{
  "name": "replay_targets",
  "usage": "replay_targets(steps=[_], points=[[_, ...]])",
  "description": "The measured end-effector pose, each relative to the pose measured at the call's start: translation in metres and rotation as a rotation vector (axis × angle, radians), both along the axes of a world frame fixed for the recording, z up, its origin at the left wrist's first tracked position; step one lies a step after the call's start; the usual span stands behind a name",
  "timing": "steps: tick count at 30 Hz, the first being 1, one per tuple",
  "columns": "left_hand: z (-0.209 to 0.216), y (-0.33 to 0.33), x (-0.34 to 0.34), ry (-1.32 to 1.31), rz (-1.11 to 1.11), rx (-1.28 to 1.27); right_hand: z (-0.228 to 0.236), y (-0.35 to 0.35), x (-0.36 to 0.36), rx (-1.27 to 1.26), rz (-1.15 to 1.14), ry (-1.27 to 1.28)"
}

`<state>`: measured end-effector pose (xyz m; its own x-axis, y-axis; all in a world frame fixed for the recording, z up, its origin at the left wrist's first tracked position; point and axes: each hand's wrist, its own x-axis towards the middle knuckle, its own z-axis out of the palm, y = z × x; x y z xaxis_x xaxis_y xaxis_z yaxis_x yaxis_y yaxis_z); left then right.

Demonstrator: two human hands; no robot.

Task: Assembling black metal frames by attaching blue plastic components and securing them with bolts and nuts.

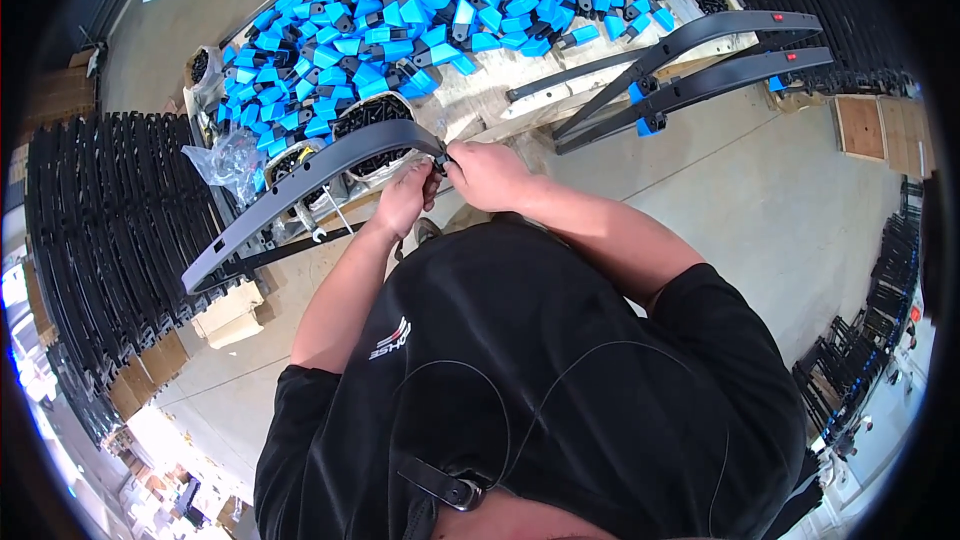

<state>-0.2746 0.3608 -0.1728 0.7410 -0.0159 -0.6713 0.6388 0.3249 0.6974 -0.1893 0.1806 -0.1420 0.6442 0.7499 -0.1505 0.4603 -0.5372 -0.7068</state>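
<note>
A long curved dark grey plastic arm [300,190] stretches from the lower left up to my hands. My left hand [405,198] grips it from below near its right end. My right hand [482,173] pinches that end tip with its fingers closed on it. Just behind the arm sit white tubs of small black parts [372,120]. A large pile of blue-and-black plastic clips [440,10] covers the table beyond.
Two more curved dark arms [700,65] with blue clips lie on the table's right side. Rows of stacked black arms [110,230] stand at the left, more racks [860,350] at the right. Cardboard boxes [230,315] sit under the table. Grey floor [780,210] lies right.
</note>
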Motion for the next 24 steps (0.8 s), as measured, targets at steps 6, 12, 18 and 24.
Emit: replay_targets(steps=[6, 12, 18, 24], points=[[0.006, 0.0, 0.007, 0.053, -0.051, 0.131, -0.007, -0.001, -0.002, 0.012, -0.005, -0.01], [0.012, -0.001, 0.009, 0.196, 0.024, -0.149, -0.009, 0.0, -0.002, 0.018, -0.013, -0.009], [0.022, 0.005, 0.012, 0.109, -0.112, 0.172, -0.008, -0.001, -0.003, 0.043, -0.017, 0.001], [0.002, 0.01, 0.011, 0.233, 0.019, -0.169, -0.007, 0.0, 0.0, 0.029, -0.002, 0.026]])
